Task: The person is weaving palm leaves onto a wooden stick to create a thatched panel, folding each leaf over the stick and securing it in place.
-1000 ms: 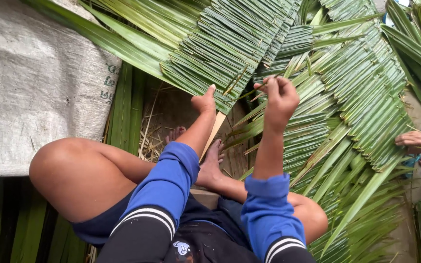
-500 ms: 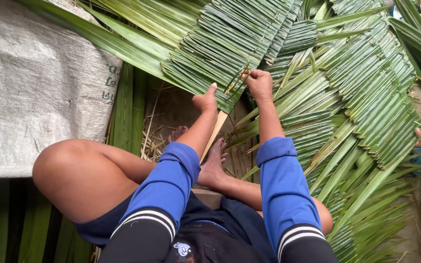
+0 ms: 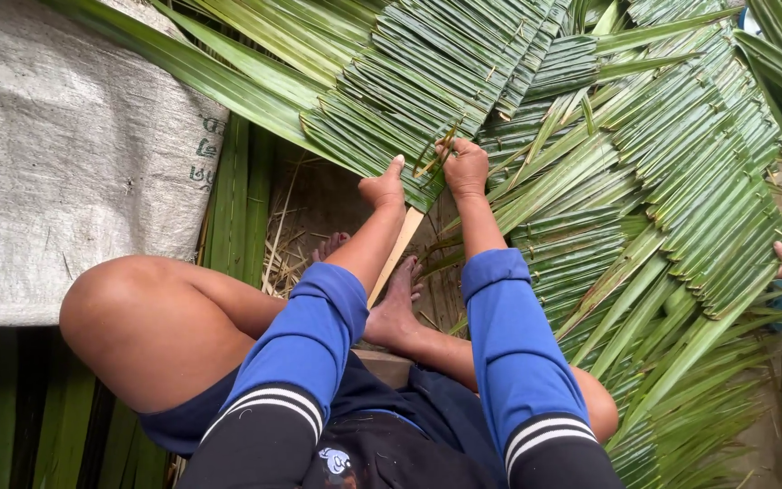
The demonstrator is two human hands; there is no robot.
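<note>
Both arms reach forward from blue sleeves with black-and-white striped cuffs, forearms bare from mid-arm to the wrist, the two running nearly side by side. The left hand [image 3: 382, 188] is closed into a loose fist with the thumb stuck straight up, knuckles turned away from the camera. The right hand [image 3: 465, 168] sits just beside it and a little further out, fingers curled under and pinched together at the tips, the wrist straight and the back of the hand facing up.
</note>
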